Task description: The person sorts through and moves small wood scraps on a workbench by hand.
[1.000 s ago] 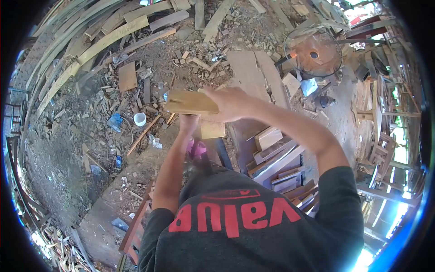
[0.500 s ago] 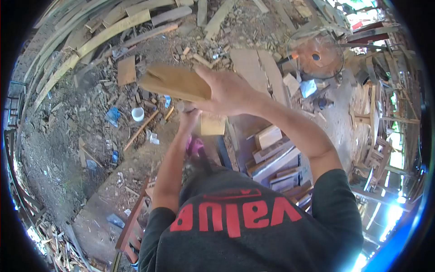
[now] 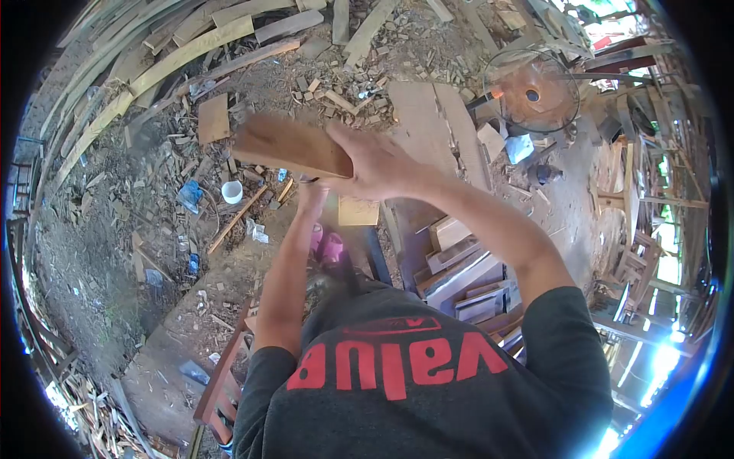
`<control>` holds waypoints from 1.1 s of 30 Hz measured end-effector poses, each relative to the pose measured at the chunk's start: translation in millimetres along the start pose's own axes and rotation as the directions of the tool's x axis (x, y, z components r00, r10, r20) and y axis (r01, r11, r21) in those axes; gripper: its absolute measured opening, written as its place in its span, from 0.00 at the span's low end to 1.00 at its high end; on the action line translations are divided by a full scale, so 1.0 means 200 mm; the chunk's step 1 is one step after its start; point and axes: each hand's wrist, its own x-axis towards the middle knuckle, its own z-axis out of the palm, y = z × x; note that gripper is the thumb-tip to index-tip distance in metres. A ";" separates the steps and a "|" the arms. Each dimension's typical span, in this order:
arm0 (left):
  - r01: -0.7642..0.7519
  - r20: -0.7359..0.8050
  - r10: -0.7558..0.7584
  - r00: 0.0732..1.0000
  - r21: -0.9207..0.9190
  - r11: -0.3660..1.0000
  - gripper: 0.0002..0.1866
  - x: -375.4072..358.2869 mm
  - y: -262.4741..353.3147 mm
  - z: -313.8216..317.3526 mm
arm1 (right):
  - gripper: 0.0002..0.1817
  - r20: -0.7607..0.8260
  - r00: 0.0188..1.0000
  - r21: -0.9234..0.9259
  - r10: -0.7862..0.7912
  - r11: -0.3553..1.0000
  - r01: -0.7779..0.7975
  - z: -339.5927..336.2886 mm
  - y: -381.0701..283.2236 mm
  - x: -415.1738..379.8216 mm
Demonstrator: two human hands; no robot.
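Observation:
A thick brown wooden board (image 3: 289, 144) is held up in front of me, its long side edge facing me. My right hand (image 3: 376, 161) grips its right end, the thumb on the upper face and the palm against the end. Below the near edge is my left hand (image 3: 312, 197), close under the board. It looks closed, but its fingers are mostly hidden by the wood, and what it holds cannot be made out. A pale square wood piece (image 3: 358, 211) lies beneath, near my pink footwear (image 3: 332, 248).
Several stacked wood pieces (image 3: 466, 268) stand to the right of my legs. A round wire-guarded fan (image 3: 532, 96) is at the upper right. A white cup (image 3: 232, 192) and a thin stick (image 3: 237, 220) lie among scraps on the left. Long planks (image 3: 191, 57) line the back left.
The board has tilted, showing a darker upper face, and shifted slightly left. My right hand has turned with it. My left hand has moved slightly left and is more hidden under the board.

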 end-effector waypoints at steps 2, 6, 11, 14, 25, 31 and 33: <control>0.116 -0.034 -0.114 0.993 0.076 0.990 0.24 -0.04 0.13 0.07 | 0.39 0.537 0.697 -0.400 0.476 0.870 -0.286 -0.02 0.12 0.00; 0.142 -0.017 -0.140 0.990 0.108 0.984 0.18 -0.03 0.11 -0.01 | 0.39 0.393 0.812 -0.330 0.432 0.890 -0.314 -0.15 -0.13 0.14; 0.106 -0.071 -0.104 0.992 0.026 0.994 0.15 -0.01 0.10 0.00 | 0.38 0.326 0.889 -0.254 0.321 0.936 -0.244 0.07 0.13 -0.01; 0.167 -0.096 -0.163 0.982 0.037 0.985 0.15 -0.01 0.18 0.03 | 0.39 0.506 0.683 -0.427 0.526 0.841 -0.332 -0.02 0.11 0.08; 0.083 -0.106 -0.074 0.992 0.080 0.993 0.14 -0.17 0.29 0.18 | 0.42 0.374 0.599 -0.230 0.708 0.697 -0.679 -0.10 0.27 -0.19; 0.029 -0.014 -0.027 1.000 0.174 0.984 0.14 -0.14 0.36 0.24 | 0.39 0.205 0.603 0.305 0.771 0.535 -0.788 -0.16 0.42 -0.48; 0.037 0.016 -0.041 0.999 0.208 0.977 0.14 -0.14 0.37 0.28 | 0.39 0.204 0.564 0.402 0.800 0.457 -0.793 -0.16 0.44 -0.53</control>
